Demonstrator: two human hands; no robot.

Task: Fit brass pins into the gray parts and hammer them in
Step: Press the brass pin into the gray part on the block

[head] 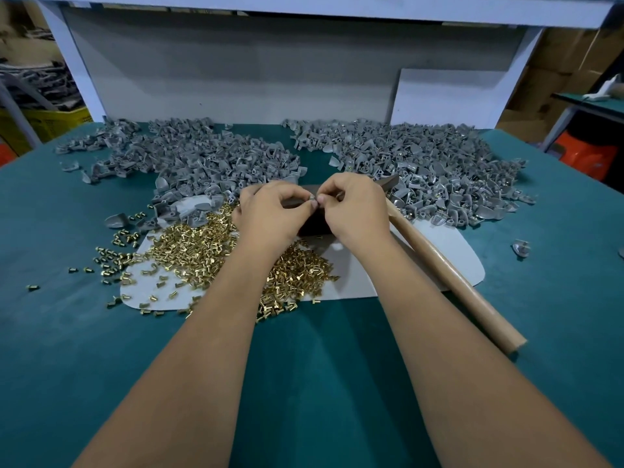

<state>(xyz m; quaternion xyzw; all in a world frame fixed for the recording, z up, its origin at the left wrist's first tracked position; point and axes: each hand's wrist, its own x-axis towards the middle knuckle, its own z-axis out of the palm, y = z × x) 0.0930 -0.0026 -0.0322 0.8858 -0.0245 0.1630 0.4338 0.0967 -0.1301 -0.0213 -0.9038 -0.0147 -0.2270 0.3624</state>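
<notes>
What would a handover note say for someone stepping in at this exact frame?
Left hand and right hand: both pinch one small gray part between their fingertips, above the dark block.
Brass pins: heaped on the pale sheet, under the left forearm.
Gray parts: one pile far left, one far right.
Hammer: lying at the right, untouched.
Done: part picked up; whether its pin is seated cannot be told.
Left: hammer it in, then go on with the piles.

Bare green mat (320,383) near; gray parts (422,163) crowd the far side.
</notes>
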